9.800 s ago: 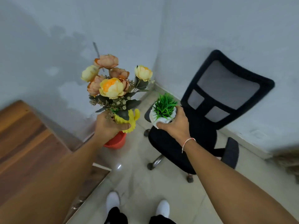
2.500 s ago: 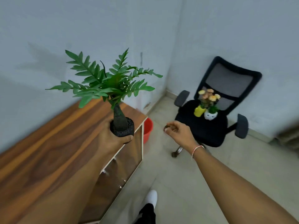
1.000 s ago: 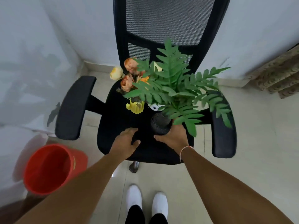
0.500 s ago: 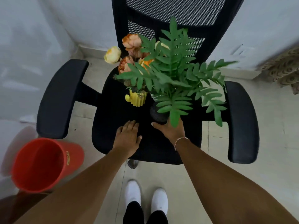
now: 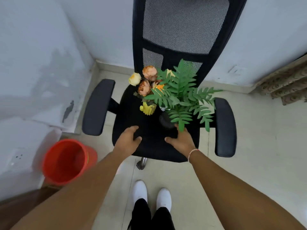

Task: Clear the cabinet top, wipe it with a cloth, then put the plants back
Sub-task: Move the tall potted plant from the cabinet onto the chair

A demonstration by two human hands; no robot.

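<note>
A fern plant in a dark round pot stands on the black seat of an office chair. Behind it stands a bunch of orange and yellow flowers in a yellow pot. A small white pot is mostly hidden under the fern leaves. My right hand is open just in front of the dark pot, apart from it. My left hand rests open on the seat's front. A corner of the wooden cabinet shows at the bottom left.
A red bucket stands on the floor left of the chair, against the wall. The chair's armrests flank the seat. My white shoes are on the tiled floor. A patterned curtain hangs at the right.
My right hand has let go of the fern's dark pot, which now stands on the seat. Both hands have drawn back toward the seat's front edge.
</note>
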